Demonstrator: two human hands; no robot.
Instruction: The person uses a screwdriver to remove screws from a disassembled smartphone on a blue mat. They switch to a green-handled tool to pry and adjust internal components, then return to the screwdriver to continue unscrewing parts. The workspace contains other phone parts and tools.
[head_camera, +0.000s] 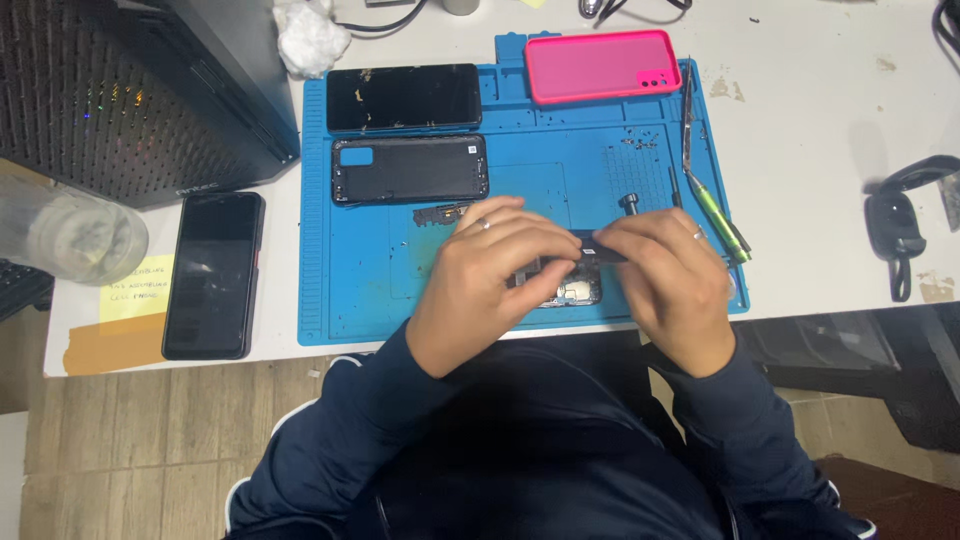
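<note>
Blue mat (360, 290) lies under both my hands. My left hand (490, 280) rests on an opened phone (570, 290), fingers curled down against its frame. My right hand (665, 280) pinches a thin black part (600, 250) between thumb and forefinger, just above the phone; the left fingertips meet that part too. Beyond my left hand lie a black back cover (410, 169) and, further off, a dark screen (403, 97). Beyond my right hand sits a pink case (600, 65); tweezers (688, 120) and a green tool (722, 222) lie just outside it. Well left of my left hand, a black phone (213, 275) rests on the table (820, 100).
</note>
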